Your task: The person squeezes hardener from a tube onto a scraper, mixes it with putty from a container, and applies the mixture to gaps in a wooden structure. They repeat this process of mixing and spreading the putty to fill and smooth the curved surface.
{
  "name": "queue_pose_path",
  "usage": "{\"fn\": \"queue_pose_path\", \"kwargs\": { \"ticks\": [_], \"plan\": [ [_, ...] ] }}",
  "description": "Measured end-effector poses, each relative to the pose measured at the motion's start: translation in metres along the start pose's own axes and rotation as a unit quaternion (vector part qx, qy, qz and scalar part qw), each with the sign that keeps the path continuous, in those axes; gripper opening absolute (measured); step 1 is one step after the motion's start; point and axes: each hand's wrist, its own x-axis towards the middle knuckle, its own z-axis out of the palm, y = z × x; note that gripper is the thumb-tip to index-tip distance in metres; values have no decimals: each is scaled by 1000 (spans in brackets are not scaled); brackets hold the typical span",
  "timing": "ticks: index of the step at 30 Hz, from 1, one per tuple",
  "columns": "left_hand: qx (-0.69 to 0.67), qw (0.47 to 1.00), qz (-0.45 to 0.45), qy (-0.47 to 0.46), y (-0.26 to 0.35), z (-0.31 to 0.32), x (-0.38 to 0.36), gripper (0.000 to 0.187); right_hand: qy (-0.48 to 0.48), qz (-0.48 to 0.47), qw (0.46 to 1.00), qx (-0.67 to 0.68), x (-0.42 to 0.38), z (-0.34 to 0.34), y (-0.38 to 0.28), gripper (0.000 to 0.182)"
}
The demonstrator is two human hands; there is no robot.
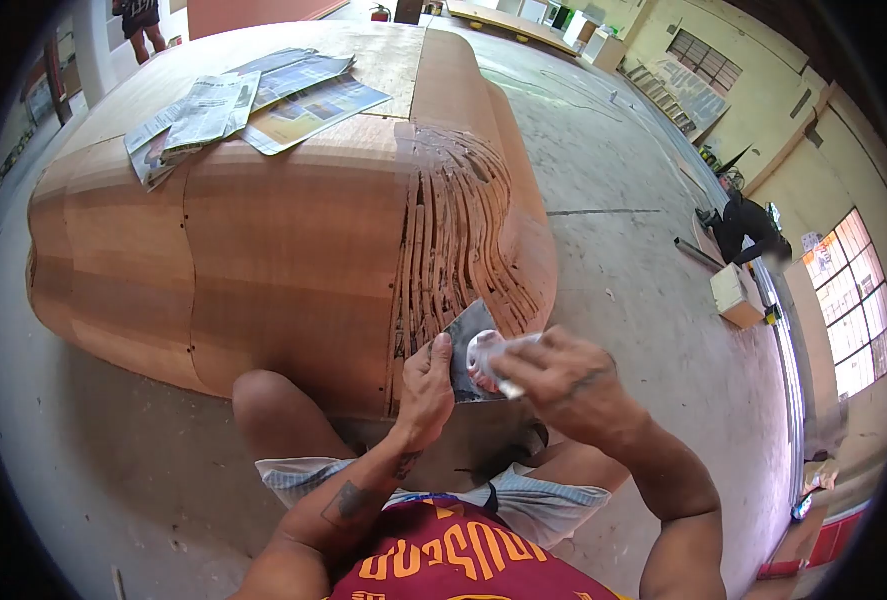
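The person wore a dark red sleeveless jersey point(453, 560) with yellow-orange block lettering across the chest, and pale checked shorts point(543, 505). Both arms were bare. Dark tattoos marked the left forearm point(348, 500), and another showed on the right hand point(563, 385).

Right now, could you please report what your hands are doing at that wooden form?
Left hand holds a flat scraper blade. Right hand grips a small white container against it. Both at the wooden form's ribbed, unfinished corner. Newspapers on top, clear of hands.
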Motion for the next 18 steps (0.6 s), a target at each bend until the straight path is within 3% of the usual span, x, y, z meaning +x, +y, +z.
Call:
{"fn": "queue_pose_path", "kwargs": {
  "ticks": [2,5,8,11,14,17,18],
  "plan": [
    [31,999,1,18,-5,0,1,44,-99,-25,994,31,-6,2,2,32],
    [54,998,-5,24,-9,-5,1,44,-13,2,1000,-10,5,-16,2,30],
    [66,998,1,-1,-4,-1,-1,45,-29,-5,1000,-8,-6,19,4,32],
    [77,997,15,3,-13,-7,-2,45,-73,-8,996,48,-3,-11,7,33],
    [69,997,28,3,-6,-3,-5,45,12,30,999,26,-2,0,5,35],
    [40,998,45,2,8,6,-7,44,-22,36,995,87,-9,1,2,41],
    [30,998,47,4,10,6,-8,44,-10,47,992,113,-8,-9,1,51]
  ]
}}
